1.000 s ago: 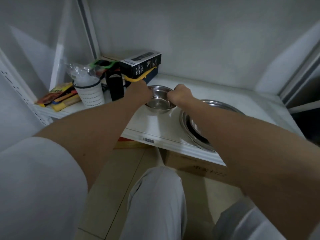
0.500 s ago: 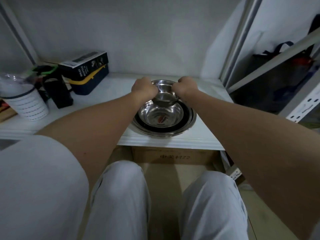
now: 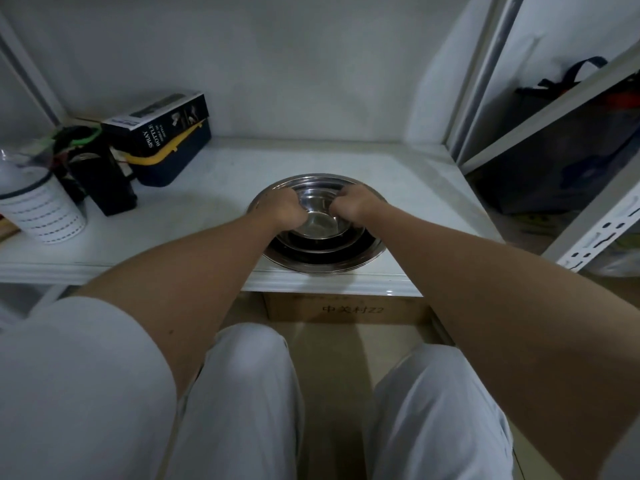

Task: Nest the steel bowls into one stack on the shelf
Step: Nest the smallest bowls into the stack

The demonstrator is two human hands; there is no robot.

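The left hand (image 3: 282, 209) and the right hand (image 3: 353, 207) each pinch one side of the small steel bowl (image 3: 320, 221), fingers curled over its rim. That bowl sits inside the bigger bowls, making one stack (image 3: 322, 258) of shiny rings. The stack rests on the white shelf (image 3: 214, 202), close to the front edge. To the left, well apart from the stack, stand a black box (image 3: 104, 181), a spray bottle box (image 3: 162, 133) and a white cup (image 3: 41, 213). The shelf top between them and the stack is bare. A grey post (image 3: 485, 77) rises at the right back corner. A cardboard box (image 3: 346, 308) sits under the shelf.
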